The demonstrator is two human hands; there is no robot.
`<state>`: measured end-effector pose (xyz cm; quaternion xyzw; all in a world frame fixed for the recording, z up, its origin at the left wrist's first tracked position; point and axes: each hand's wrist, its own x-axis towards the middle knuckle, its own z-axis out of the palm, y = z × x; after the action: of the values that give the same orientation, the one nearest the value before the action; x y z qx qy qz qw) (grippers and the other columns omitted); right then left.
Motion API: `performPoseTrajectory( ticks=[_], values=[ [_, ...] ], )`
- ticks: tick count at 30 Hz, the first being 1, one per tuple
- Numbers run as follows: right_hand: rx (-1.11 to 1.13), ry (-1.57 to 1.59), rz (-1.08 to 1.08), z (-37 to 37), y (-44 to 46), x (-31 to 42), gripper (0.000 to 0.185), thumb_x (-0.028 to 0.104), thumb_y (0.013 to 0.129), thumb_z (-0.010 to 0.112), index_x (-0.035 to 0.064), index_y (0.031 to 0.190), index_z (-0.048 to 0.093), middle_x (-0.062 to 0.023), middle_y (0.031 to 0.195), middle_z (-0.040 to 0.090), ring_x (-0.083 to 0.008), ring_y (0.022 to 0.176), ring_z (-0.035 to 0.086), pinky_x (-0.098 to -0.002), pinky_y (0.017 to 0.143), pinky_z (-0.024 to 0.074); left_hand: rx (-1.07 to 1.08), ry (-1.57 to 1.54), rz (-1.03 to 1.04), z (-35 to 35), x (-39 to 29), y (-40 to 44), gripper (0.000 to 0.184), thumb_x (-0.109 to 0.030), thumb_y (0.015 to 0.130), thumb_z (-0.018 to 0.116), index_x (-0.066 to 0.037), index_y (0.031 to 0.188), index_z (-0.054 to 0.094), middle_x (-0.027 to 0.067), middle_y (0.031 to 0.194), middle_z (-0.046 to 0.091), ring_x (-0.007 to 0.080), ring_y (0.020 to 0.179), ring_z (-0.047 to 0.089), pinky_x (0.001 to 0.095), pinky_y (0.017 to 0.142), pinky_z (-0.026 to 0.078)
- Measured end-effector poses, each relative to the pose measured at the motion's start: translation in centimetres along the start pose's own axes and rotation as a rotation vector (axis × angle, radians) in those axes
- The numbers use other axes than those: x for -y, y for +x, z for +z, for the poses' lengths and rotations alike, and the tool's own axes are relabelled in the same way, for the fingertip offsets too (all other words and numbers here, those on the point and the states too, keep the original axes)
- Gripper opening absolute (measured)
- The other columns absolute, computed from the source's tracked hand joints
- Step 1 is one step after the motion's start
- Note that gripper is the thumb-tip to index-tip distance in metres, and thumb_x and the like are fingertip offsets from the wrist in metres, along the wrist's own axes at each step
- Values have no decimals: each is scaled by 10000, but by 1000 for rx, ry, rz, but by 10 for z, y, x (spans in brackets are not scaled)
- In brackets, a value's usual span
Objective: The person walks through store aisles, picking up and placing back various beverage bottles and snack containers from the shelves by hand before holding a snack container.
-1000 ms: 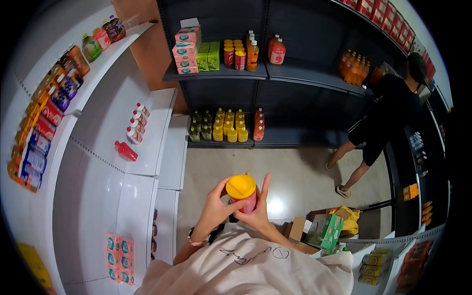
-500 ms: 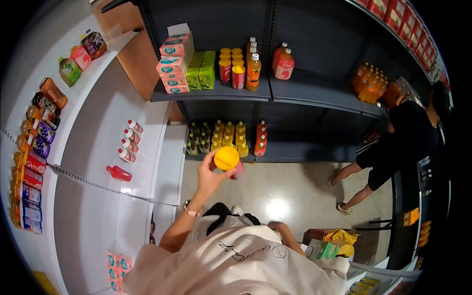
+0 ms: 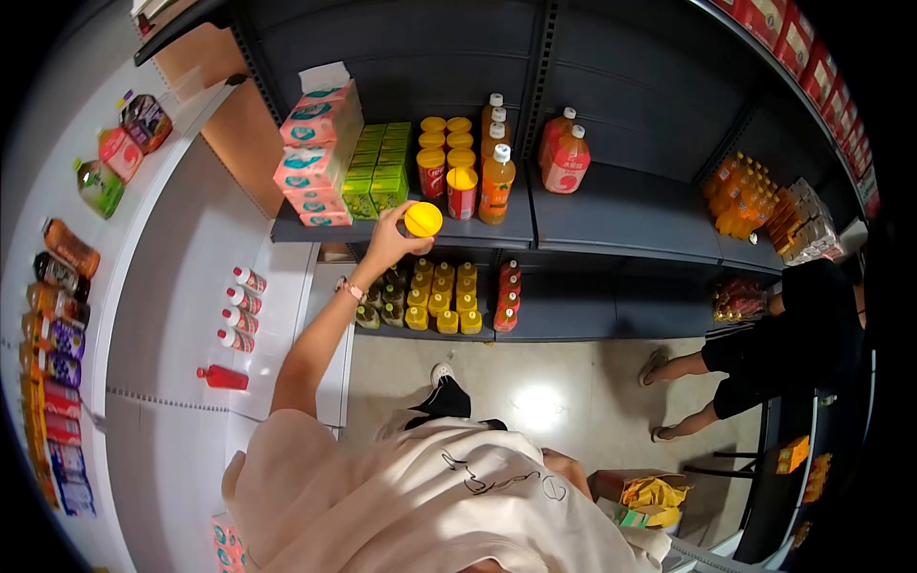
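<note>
Yellow-lidded canister [image 3: 423, 220], held by the left hand [image 3: 392, 239] at the front edge of the upper dark shelf [image 3: 621, 224]; whether the shelf is touched cannot be told. Its side is gripped between thumb and fingers, by which the lid is left uncovered and uppermost. The right hand is not shown; only part of the right arm [image 3: 565, 468] is seen beside the pale shirt [image 3: 411, 497], so its grasp cannot be determined. Just beyond, similar canisters [image 3: 461, 199] are stood upright in two columns, flanked by green cartons [image 3: 374, 181] and orange bottles [image 3: 498, 186]; by such grouping, each product is presumably made easy to distinguish. Pink packs [image 3: 310, 177] are stacked farther left, their flat faces apparently permitting it. Below, yellow bottles [image 3: 444, 298] are ranked on the lower shelf [image 3: 573, 320]. Red-and-white bottles [image 3: 240, 320] are lined up at left; a person in black [image 3: 807, 325] is seen well apart at right.
</note>
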<state>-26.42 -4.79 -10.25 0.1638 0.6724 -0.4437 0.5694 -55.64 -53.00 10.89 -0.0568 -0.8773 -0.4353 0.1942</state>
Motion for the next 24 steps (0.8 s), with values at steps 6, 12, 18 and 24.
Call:
performPoseTrajectory(
  ticks=[6,12,18,24],
  values=[
    [-75,-71,-50,-28,29,54,384,347,827,584,149,1155,580,-70,1180,573,-215,1070,529,-374,928,417,251,127,90,-16,37,97,711,-125,588,820,-57,1228,516,104,1229,421,242,1158,456,349,907,467],
    [-103,-107,-53,-68,54,67,389,350,828,586,152,1163,572,-70,1165,578,-206,1080,525,-370,928,419,395,-2,-2,-14,57,142,719,-110,594,805,-71,1249,510,98,1232,439,231,1157,460,369,892,475],
    [-109,-157,-71,-106,72,80,394,352,830,588,155,1170,565,-70,1149,584,-197,1089,521,-366,927,421,489,-76,-22,-5,73,164,712,-86,595,800,-24,1239,503,115,1200,480,230,1124,497,352,903,469],
    [-128,-273,-84,-163,93,106,400,354,831,589,158,1178,557,-70,1134,589,-188,1098,517,-362,926,423,658,-297,-110,0,74,181,749,24,633,769,-23,1268,373,110,1212,496,216,1150,500,337,987,410]
  ],
)
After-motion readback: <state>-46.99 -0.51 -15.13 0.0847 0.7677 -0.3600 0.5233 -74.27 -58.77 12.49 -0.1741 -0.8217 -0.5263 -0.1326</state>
